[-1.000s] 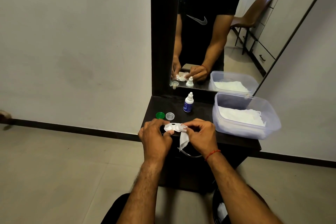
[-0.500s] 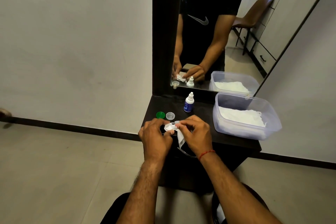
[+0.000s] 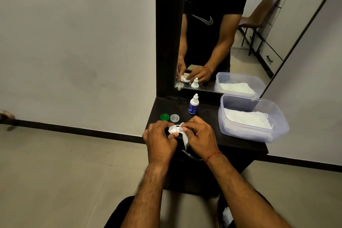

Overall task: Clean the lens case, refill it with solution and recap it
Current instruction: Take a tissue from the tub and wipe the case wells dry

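My left hand [image 3: 160, 139] grips the white lens case [image 3: 174, 129] above the front of the dark shelf [image 3: 231, 141]. My right hand [image 3: 200, 135] pinches a white tissue [image 3: 185, 139] against the case's right well; the tissue's tail hangs down between my hands. Two loose caps lie behind my left hand: a green cap [image 3: 164, 117] and a clear cap [image 3: 174, 117]. The small solution bottle [image 3: 193, 104], white top with blue label, stands upright near the mirror.
A clear plastic tub [image 3: 281, 116] with white tissues fills the shelf's right side. The mirror [image 3: 212, 42] rises behind the shelf and reflects my hands. White walls flank the shelf, and tiled floor lies below.
My right hand has shifted a little left and up over the case with the tissue. My left hand keeps its hold on the case.
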